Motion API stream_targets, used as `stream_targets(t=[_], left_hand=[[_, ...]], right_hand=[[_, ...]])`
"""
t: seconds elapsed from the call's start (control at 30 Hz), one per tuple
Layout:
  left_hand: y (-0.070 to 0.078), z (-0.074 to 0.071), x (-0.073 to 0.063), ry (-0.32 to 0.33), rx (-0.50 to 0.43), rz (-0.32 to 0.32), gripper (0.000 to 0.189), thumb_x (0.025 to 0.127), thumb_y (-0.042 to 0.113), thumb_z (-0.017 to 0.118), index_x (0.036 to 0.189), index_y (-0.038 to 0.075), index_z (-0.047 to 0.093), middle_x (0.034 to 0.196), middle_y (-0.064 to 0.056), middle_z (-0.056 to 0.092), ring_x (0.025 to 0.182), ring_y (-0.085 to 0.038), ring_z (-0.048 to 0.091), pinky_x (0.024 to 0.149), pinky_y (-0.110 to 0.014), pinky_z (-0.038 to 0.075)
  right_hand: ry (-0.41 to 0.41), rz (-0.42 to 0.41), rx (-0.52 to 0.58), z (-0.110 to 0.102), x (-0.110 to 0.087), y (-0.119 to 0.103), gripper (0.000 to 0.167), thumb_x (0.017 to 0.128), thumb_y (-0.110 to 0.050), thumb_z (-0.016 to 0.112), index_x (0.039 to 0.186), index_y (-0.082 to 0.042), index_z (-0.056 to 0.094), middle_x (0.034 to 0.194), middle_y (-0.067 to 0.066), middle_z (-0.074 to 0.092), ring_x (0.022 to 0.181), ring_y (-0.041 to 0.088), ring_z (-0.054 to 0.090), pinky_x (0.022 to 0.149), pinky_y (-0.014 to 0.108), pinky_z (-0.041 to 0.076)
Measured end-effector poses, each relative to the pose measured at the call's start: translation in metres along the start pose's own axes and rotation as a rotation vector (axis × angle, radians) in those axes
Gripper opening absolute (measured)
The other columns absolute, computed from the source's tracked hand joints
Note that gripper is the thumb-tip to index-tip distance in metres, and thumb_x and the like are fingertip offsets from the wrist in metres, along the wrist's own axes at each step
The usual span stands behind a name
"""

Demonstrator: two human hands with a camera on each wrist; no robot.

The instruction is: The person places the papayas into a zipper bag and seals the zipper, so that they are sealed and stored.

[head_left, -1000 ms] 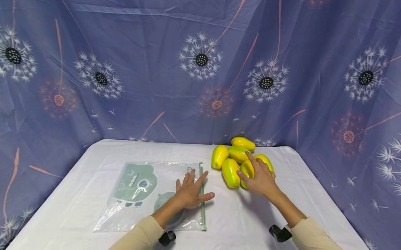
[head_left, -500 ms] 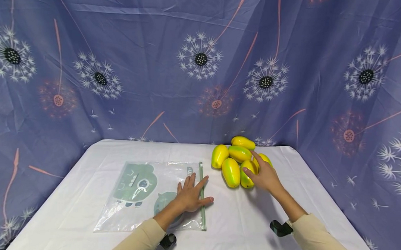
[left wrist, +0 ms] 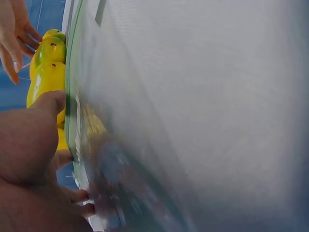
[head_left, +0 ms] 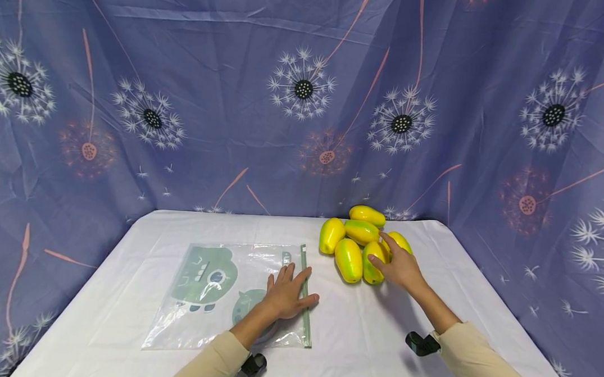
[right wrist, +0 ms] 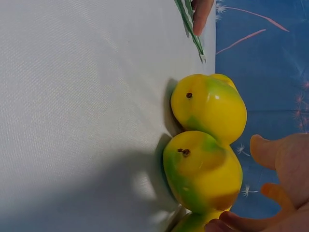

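My left hand [head_left: 286,294] lies with fingers spread across the clear zip bag [head_left: 202,327], which has green cartoon prints. Its thumb reaches over the bag's green slider edge [head_left: 305,312]. My right hand [head_left: 401,267] hovers over the right end of a cluster of yellow-green mangoes, fingers parted. The thumb is over the front right mango [head_left: 372,275]; the index finger points toward the one behind. In the right wrist view, that hand [right wrist: 287,179] is beside and above a mango [right wrist: 198,166], with no clear grip. The left wrist view shows the bag's green edge [left wrist: 72,96] close up.
Other mangoes lie together, including one at the left [head_left: 332,236], one in front [head_left: 348,261] and one at the back [head_left: 367,215]. A white cloth [head_left: 105,292] covers the table. A blue dandelion-print curtain [head_left: 225,95] hangs behind and at both sides.
My right hand has shifted right over the mangoes, uncovering more of the front right one. My left hand has slid slightly toward me on the bag. The mangoes look unmoved.
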State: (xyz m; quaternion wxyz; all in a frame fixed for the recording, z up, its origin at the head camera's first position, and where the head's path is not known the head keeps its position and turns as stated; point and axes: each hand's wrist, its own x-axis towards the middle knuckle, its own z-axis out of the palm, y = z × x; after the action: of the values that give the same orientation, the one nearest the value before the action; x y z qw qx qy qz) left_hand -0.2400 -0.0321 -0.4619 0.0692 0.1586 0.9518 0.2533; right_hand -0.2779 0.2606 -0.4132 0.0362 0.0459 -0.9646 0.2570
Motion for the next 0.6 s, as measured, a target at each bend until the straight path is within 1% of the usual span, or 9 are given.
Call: stream_targets(t=[0.1, 0.27, 0.37, 0.5, 0.6], left_hand=[[-0.0012, 0.0006, 0.0006, 0.007, 0.005, 0.003, 0.074, 0.095, 0.05, 0.064, 0.156, 0.016, 0.04, 0.162, -0.028, 0.026, 0.152, -0.046, 0.022, 0.119, -0.07, 0.015], [-0.0015, 0.0035, 0.0022, 0.015, 0.023, 0.01, 0.07, 0.095, 0.048, 0.063, 0.156, 0.021, 0.041, 0.162, -0.028, 0.026, 0.151, -0.046, 0.022, 0.119, -0.072, 0.014], [-0.0016, 0.004, 0.0018, 0.03, 0.006, 0.01, 0.068, 0.095, 0.046, 0.064, 0.154, 0.02, 0.043, 0.161, -0.028, 0.028, 0.151, -0.047, 0.023, 0.118, -0.073, 0.014], [-0.0034, 0.0041, 0.0019, 0.049, -0.03, 0.007, 0.069, 0.094, 0.043, 0.065, 0.154, 0.018, 0.043, 0.161, -0.028, 0.03, 0.151, -0.047, 0.025, 0.118, -0.073, 0.014], [-0.0058, 0.005, 0.003, 0.054, -0.04, 0.014, 0.068, 0.095, 0.043, 0.065, 0.154, 0.017, 0.043, 0.16, -0.029, 0.031, 0.15, -0.047, 0.026, 0.117, -0.073, 0.015]], right_hand=[[-0.013, 0.025, 0.008, 0.0024, 0.0005, 0.0018, 0.075, 0.098, -0.04, 0.062, 0.159, -0.008, 0.031, 0.151, 0.032, 0.044, 0.136, 0.056, 0.042, 0.11, 0.07, 0.035], [-0.022, 0.042, 0.017, 0.0034, 0.0014, 0.0048, 0.076, 0.098, -0.04, 0.062, 0.159, -0.007, 0.03, 0.152, 0.032, 0.041, 0.137, 0.056, 0.04, 0.11, 0.071, 0.034], [-0.038, 0.059, 0.022, 0.0035, 0.0025, 0.0048, 0.076, 0.098, -0.041, 0.061, 0.159, -0.008, 0.03, 0.153, 0.032, 0.04, 0.139, 0.056, 0.039, 0.112, 0.071, 0.032], [-0.05, 0.068, 0.019, 0.0047, 0.0033, 0.0043, 0.076, 0.098, -0.042, 0.061, 0.159, -0.008, 0.03, 0.153, 0.032, 0.041, 0.138, 0.056, 0.039, 0.111, 0.071, 0.032], [-0.049, 0.066, 0.016, 0.0061, 0.0031, 0.0049, 0.075, 0.098, -0.042, 0.06, 0.158, -0.006, 0.031, 0.151, 0.032, 0.042, 0.137, 0.056, 0.041, 0.111, 0.071, 0.033]])
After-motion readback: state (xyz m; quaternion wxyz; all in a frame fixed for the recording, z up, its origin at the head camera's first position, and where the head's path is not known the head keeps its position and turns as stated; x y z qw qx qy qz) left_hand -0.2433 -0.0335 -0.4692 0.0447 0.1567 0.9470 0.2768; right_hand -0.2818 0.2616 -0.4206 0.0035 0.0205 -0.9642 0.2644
